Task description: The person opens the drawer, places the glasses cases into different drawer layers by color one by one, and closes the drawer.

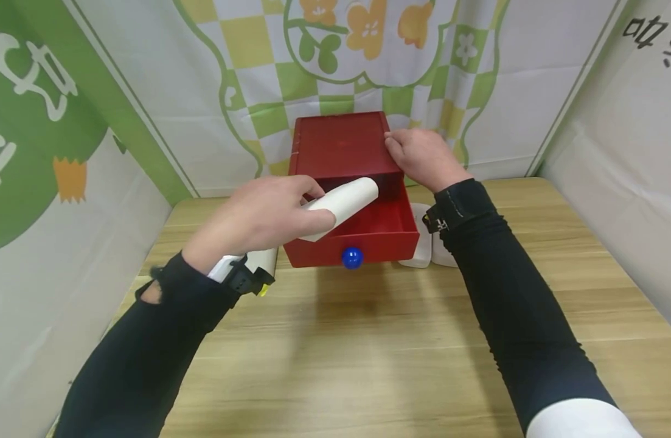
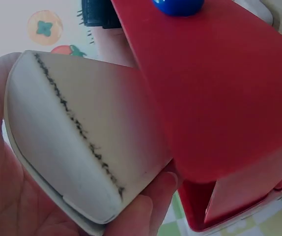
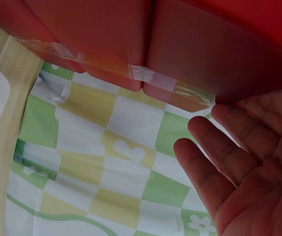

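A red drawer unit [image 1: 340, 146] stands against the cloth backdrop. Its drawer [image 1: 313, 252] is pulled out and has a round blue knob [image 1: 352, 258] on the front. My left hand [image 1: 264, 210] holds a white rounded case-like piece [image 1: 348, 201] between thumb and fingers, tilted over the drawer's left part. The left wrist view shows a dark scuffed line across this white piece [image 2: 57, 132], close by the red drawer front [image 2: 219, 88]. My right hand [image 1: 423, 155] rests at the unit's top right edge. In the right wrist view its fingers [image 3: 219, 152] extend loosely beside the red side.
White rounded pieces [image 1: 421, 243] lie on the wooden table [image 1: 335, 365] right of the drawer, partly behind the right wrist. Another pale piece [image 1: 264, 261] shows under the left wrist. Clear tape [image 3: 146, 73] runs along the red unit. Printed cloth walls [image 1: 603, 152] enclose the table.
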The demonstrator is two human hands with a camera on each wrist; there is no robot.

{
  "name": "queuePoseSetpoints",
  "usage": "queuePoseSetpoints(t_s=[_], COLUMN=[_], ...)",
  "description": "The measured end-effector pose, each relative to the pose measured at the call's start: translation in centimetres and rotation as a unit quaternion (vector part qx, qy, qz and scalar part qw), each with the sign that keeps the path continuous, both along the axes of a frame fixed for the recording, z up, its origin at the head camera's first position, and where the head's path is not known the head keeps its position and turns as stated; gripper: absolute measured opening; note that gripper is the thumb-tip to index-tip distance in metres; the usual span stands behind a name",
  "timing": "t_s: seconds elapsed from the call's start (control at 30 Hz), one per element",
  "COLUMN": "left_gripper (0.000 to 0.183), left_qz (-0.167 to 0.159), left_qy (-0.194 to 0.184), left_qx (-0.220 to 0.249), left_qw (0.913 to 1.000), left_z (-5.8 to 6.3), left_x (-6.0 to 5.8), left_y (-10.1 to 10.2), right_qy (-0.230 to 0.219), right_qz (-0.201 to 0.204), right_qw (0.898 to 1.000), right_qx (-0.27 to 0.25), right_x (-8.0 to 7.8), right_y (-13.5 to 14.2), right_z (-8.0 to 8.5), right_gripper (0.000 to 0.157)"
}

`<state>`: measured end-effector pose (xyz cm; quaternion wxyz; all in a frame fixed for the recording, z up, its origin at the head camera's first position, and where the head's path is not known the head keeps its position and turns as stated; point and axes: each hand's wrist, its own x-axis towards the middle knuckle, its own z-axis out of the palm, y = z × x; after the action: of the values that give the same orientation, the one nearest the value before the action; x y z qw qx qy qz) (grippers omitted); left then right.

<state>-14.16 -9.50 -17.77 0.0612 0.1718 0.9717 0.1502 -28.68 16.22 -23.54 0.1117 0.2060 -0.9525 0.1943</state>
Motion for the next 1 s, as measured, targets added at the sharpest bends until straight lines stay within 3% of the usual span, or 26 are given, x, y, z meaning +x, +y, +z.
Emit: queuePoseSetpoints(t_s=[0.33,1.0], left_gripper=[0.047,0.042], left_qz=[-0.012,0.014], left_qy=[-0.013,0.035], left_qx=[-0.009,-0.066], left_qw=[0.9998,0.9971], left_z=[-0.8,-2.5], left_x=[-1.4,-2.9], left_y=[1.6,5.2], right_qy=[-0.001,-0.008], right_qz=[-0.001,0.002], right_qw=[1.000,1.000], right_qx=[0.007,-0.003], right_x=[0.0,-0.1], right_y=[0.0,0.1], right_z=[0.0,-0.1], right_gripper=[0.048,0.047])
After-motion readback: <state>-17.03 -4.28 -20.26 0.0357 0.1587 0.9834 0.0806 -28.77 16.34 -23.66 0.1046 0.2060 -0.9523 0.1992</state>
